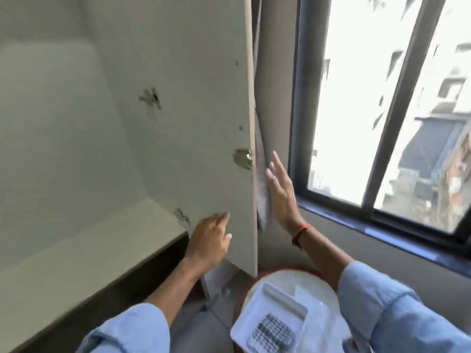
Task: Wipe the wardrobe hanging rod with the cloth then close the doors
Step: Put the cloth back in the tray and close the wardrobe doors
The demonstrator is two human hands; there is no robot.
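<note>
The wardrobe stands open, and its pale inner side panel (193,98) carries a brass hinge (243,159). The right door (261,179) is swung far back and shows as a thin grey sliver beside the panel's edge. My right hand (280,192) lies flat against that door with its fingers spread and holds nothing. My left hand (209,240) hovers by the lower part of the side panel, empty, with loosely parted fingers. A checked cloth (274,332) lies in a white tray (275,296) below my arms. No hanging rod is in view.
The tray rests on a round white tabletop (311,278) close to the wardrobe's corner. A pale shelf (89,250) runs across the wardrobe's inside at the left. A dark-framed window (382,98) and its sill fill the right side, just behind the door.
</note>
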